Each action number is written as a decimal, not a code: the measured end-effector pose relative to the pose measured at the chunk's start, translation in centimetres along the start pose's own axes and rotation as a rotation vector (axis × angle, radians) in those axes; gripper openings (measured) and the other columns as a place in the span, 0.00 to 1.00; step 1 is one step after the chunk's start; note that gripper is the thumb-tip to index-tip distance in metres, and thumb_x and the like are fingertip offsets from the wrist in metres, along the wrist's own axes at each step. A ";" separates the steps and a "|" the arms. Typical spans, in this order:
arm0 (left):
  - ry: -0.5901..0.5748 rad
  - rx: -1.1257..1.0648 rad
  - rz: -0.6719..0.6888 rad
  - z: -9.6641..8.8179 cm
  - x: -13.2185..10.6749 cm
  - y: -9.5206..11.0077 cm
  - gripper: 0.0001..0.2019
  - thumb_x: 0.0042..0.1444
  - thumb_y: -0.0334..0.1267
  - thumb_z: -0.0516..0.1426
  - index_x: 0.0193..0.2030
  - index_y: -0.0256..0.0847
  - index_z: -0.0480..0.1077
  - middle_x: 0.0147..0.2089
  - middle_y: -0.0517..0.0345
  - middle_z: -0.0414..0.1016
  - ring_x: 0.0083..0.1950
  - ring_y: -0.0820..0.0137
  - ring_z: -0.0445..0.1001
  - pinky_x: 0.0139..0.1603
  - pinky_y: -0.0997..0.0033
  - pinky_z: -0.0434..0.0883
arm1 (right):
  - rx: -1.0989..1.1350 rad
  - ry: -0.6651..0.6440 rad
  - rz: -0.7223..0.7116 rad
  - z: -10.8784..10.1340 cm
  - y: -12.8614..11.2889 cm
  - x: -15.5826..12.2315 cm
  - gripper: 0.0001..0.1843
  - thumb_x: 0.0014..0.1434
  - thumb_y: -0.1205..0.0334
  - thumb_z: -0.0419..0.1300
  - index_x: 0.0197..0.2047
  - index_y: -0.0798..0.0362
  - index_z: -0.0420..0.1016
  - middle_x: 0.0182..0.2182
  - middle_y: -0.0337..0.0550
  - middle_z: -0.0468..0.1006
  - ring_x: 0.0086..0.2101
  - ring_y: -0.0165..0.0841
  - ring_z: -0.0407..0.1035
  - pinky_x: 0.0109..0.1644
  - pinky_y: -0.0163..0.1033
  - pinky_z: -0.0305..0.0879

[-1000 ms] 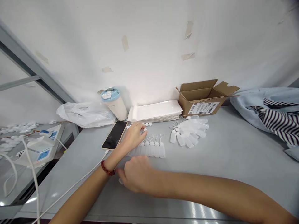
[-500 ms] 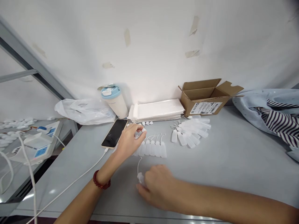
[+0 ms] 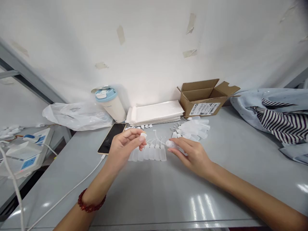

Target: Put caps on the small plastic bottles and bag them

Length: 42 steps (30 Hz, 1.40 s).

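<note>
My left hand [image 3: 122, 149] pinches a small white cap [image 3: 143, 135] between thumb and fingers, above the table. My right hand [image 3: 196, 157] grips a small translucent squeeze bottle [image 3: 170, 144]; its thin bent tube points left, toward the cap but apart from it. Most of that bottle's body is hidden by the fingers. Just behind and below the hands lies a row of similar squeeze bottles [image 3: 152, 153], tubes pointing away from me. Beyond my right hand is a loose pile of more bottles [image 3: 192, 128]. Several small white caps [image 3: 147, 126] lie behind the row.
A phone [image 3: 110, 139] with a charging cable lies left of my left hand. Behind stand a blue-lidded cup [image 3: 112, 104], a plastic bag [image 3: 78, 117], a stack of white envelopes [image 3: 156, 112] and an open cardboard box [image 3: 202, 102]. Striped and blue cloth [image 3: 276, 117] lies at right.
My right hand has lifted the squeeze bottle from near the table's front up and away from me, beside my left hand. The left hand still pinches the cap. The view has shifted slightly right.
</note>
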State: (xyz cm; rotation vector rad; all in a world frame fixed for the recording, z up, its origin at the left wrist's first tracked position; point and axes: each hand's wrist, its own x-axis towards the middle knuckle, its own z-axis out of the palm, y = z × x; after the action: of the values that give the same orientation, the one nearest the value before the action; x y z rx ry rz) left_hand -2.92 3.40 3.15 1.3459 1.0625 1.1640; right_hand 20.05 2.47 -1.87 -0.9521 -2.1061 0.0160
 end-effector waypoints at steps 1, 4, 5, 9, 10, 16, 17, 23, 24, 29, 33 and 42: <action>0.007 -0.050 -0.020 0.0 0.1 0.0 0.06 0.52 0.38 0.61 0.35 0.38 0.73 0.25 0.61 0.72 0.26 0.75 0.68 0.28 0.75 0.67 | 0.021 0.024 0.022 0.0 0.0 0.0 0.11 0.64 0.60 0.53 0.46 0.56 0.68 0.28 0.43 0.76 0.22 0.28 0.67 0.27 0.33 0.63; 0.008 -0.095 -0.068 -0.1 0.3 -0.4 0.06 0.52 0.37 0.61 0.34 0.38 0.74 0.25 0.60 0.71 0.27 0.75 0.68 0.28 0.75 0.67 | 0.071 0.051 0.095 0.0 -0.4 -0.3 0.15 0.64 0.59 0.53 0.53 0.54 0.64 0.27 0.39 0.75 0.19 0.26 0.63 0.25 0.32 0.63; 0.005 -0.077 -0.071 0.0 0.3 -0.6 0.06 0.52 0.37 0.61 0.34 0.37 0.74 0.26 0.59 0.72 0.27 0.74 0.68 0.28 0.75 0.67 | 0.079 0.044 0.109 0.0 -0.6 -0.4 0.18 0.64 0.59 0.52 0.56 0.54 0.61 0.27 0.39 0.75 0.19 0.26 0.63 0.25 0.31 0.63; -0.030 0.029 -0.076 0.1 -0.2 -1.0 0.08 0.52 0.40 0.61 0.36 0.38 0.73 0.27 0.58 0.73 0.28 0.73 0.70 0.29 0.73 0.68 | 0.075 -0.013 0.045 0.0 -1.0 -0.6 0.24 0.65 0.62 0.51 0.62 0.52 0.53 0.25 0.36 0.71 0.21 0.27 0.63 0.26 0.31 0.63; -0.039 0.056 -0.074 0.2 -0.3 -1.0 0.08 0.52 0.40 0.61 0.36 0.38 0.73 0.27 0.58 0.73 0.27 0.73 0.70 0.29 0.73 0.68 | 0.072 -0.025 0.021 0.0 -1.0 -0.6 0.23 0.65 0.64 0.51 0.62 0.51 0.54 0.25 0.35 0.70 0.22 0.27 0.63 0.26 0.31 0.63; -0.064 0.243 -0.063 0.7 -0.5 -0.8 0.09 0.52 0.41 0.61 0.36 0.38 0.73 0.30 0.57 0.74 0.30 0.72 0.71 0.29 0.75 0.69 | 0.097 -0.055 -0.012 -0.1 -1.3 -0.7 0.21 0.64 0.66 0.50 0.60 0.52 0.58 0.25 0.38 0.72 0.22 0.29 0.65 0.25 0.32 0.63; -0.083 0.258 -0.068 0.8 -0.5 -0.9 0.10 0.52 0.41 0.61 0.38 0.38 0.74 0.32 0.57 0.74 0.32 0.72 0.71 0.29 0.75 0.69 | 0.113 -0.063 -0.013 -0.2 -1.5 -0.7 0.20 0.64 0.66 0.50 0.59 0.52 0.58 0.26 0.38 0.73 0.22 0.29 0.66 0.25 0.32 0.63; -0.205 0.273 -0.089 0.9 -0.5 -1.1 0.11 0.55 0.43 0.58 0.41 0.40 0.74 0.33 0.57 0.73 0.33 0.71 0.71 0.30 0.75 0.68 | 0.298 -0.169 0.054 -0.7 -2.0 -0.6 0.18 0.64 0.64 0.51 0.57 0.52 0.62 0.32 0.41 0.76 0.26 0.28 0.68 0.30 0.33 0.66; -0.206 0.263 -0.083 0.9 -0.6 -1.0 0.11 0.56 0.43 0.57 0.41 0.40 0.73 0.33 0.58 0.73 0.31 0.72 0.70 0.30 0.75 0.69 | 0.342 -0.199 0.091 -0.8 -2.0 -0.6 0.18 0.64 0.63 0.52 0.57 0.51 0.62 0.31 0.40 0.75 0.26 0.28 0.68 0.31 0.33 0.66; -0.253 0.197 0.020 1.1 -1.1 -0.4 0.09 0.60 0.41 0.54 0.43 0.43 0.71 0.45 0.55 0.73 0.37 0.72 0.71 0.36 0.73 0.70 | 0.516 -0.298 0.248 -1.1 -2.3 -0.3 0.17 0.64 0.61 0.51 0.56 0.51 0.63 0.27 0.37 0.71 0.27 0.28 0.67 0.32 0.33 0.67; -0.322 0.124 0.052 1.5 -1.6 -0.3 0.08 0.61 0.39 0.53 0.43 0.42 0.70 0.46 0.53 0.74 0.41 0.69 0.72 0.40 0.70 0.72 | 0.543 -0.288 0.246 -1.1 -2.4 -0.2 0.15 0.64 0.63 0.50 0.54 0.52 0.64 0.27 0.37 0.71 0.27 0.27 0.67 0.30 0.32 0.65; -0.349 0.117 0.028 1.8 -2.0 -0.1 0.06 0.60 0.37 0.55 0.42 0.42 0.71 0.40 0.56 0.76 0.38 0.72 0.74 0.42 0.72 0.71 | 0.559 -0.241 0.253 -0.8 -2.2 -0.3 0.15 0.64 0.66 0.50 0.55 0.52 0.63 0.29 0.38 0.73 0.28 0.27 0.69 0.32 0.32 0.67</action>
State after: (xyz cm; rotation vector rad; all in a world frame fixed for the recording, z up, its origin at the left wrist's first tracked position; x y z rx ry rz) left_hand -1.39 1.21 2.80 1.5911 0.8696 0.8556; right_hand 19.37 0.43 -0.84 -0.8888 -2.0076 0.8390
